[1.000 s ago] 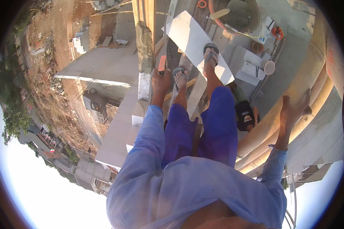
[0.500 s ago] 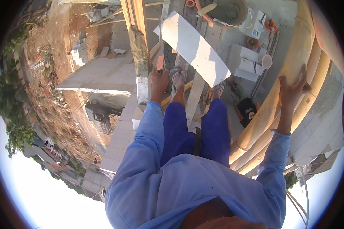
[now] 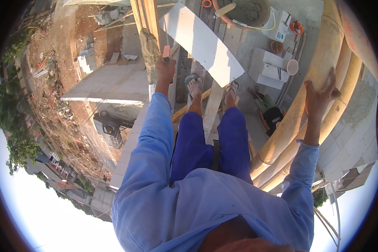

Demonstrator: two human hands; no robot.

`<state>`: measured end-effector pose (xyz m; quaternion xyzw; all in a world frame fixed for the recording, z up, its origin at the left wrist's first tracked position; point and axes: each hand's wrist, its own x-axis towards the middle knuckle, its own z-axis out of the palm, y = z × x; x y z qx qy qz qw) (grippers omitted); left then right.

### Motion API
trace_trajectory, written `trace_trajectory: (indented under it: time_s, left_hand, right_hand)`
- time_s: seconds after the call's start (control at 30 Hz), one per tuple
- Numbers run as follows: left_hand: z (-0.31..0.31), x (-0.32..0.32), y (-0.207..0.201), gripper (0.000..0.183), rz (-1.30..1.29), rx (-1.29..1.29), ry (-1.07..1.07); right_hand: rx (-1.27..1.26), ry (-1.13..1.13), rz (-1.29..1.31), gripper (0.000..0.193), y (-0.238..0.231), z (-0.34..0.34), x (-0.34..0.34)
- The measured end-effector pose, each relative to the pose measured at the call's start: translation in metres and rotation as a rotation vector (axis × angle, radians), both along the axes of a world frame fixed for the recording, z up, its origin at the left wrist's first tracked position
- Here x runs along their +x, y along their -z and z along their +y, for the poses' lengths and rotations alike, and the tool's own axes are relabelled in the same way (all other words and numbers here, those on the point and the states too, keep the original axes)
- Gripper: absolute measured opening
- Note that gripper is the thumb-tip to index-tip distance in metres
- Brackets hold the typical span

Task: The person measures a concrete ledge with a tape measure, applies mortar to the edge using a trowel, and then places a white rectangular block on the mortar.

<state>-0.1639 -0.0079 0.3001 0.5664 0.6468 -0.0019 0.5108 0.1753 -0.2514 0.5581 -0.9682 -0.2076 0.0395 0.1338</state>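
Note:
My left hand [image 3: 165, 69] is closed around the orange handle of a tool [image 3: 167, 52]. A thin metal shank runs forward from the handle, over the near corner of a broad white rectangular board [image 3: 203, 46]. Whether tool and board are joined I cannot tell. The board hangs or lies at a slant ahead of my feet, partly in shadow. Just left of this hand stands a wooden post [image 3: 147, 19] with a lump of wet mortar [image 3: 149, 48] on it. On the right, my right hand [image 3: 322, 95] grips a thick bamboo pole [image 3: 313, 80] in a bundle.
My sandalled feet stand on narrow planks [image 3: 215, 101]. Far below, a person in a dark shirt [image 3: 273, 116] is partly hidden by the bamboo. A mortar tub [image 3: 252, 12], buckets [image 3: 277, 46] and pale blocks [image 3: 266, 63] stand on the floor. A concrete slab [image 3: 109, 84] lies left.
My left hand has moved forward and slightly left with the orange-handled tool. The white board has shifted the same way, baring more of my right foot. My right hand stays on the bamboo.

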Motion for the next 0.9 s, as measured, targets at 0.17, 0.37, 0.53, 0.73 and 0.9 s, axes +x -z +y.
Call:
trace_trajectory:
  time_s: [0.17,0.37,0.53,0.73,0.9]
  left_hand:
    - [-0.001,-0.007,-0.006,0.034,0.102,0.077,0.058]
    - [0.011,0.000,-0.021,0.041,0.221,0.272,0.115]
    - [0.015,0.017,-0.010,0.044,0.231,0.269,0.013]
    - [0.023,0.050,0.027,0.042,0.002,0.302,-0.112]
    - [0.032,0.071,0.038,0.039,0.037,0.283,-0.079]
  right_hand:
    - [0.067,0.009,0.027,0.085,0.001,0.000,0.001]
    - [0.118,0.065,0.095,0.086,0.004,0.001,0.005]
    - [0.008,0.078,0.048,0.086,-0.003,0.009,-0.001]
    - [-0.091,0.126,0.073,0.085,-0.010,0.016,-0.010]
    - [-0.101,0.200,0.078,0.086,-0.008,0.022,-0.010]
